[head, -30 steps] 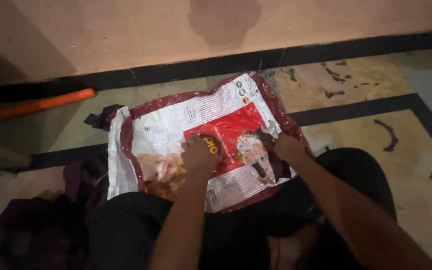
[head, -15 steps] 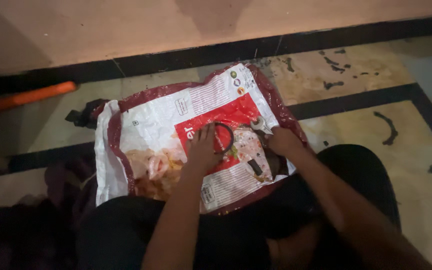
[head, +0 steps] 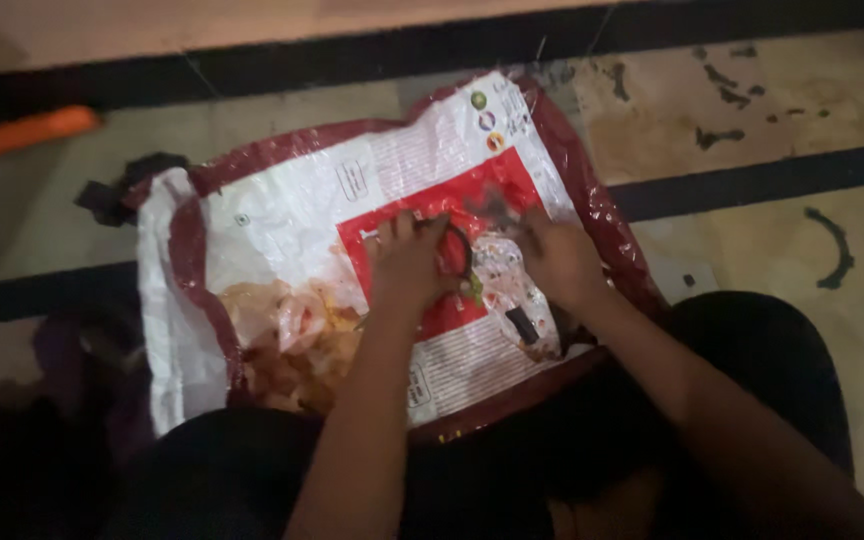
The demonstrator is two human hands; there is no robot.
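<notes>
A large white and red printed plastic sack [head: 282, 200] with a maroon border lies flat on the floor in front of my knees. Both my hands rest on its red middle panel. My left hand [head: 407, 268] has its fingers curled around a thin dark loop [head: 460, 250] that curves out from its right side. My right hand [head: 557, 262] lies just to the right, its fingertips bunched over a blurred dark spot on the sack. A small dark block [head: 520, 325] and a green bit [head: 474, 290] sit between and below the hands.
An orange stick [head: 22, 133] lies at the far left by the wall. Dark cloth [head: 117, 190] pokes out behind the sack's left corner, and purple fabric [head: 72, 370] lies at my left. The floor is tiled, with black bands [head: 752, 180].
The view has drifted so the sack sits more to the left. Both hands have moved up the sack onto the red panel and closer together.
</notes>
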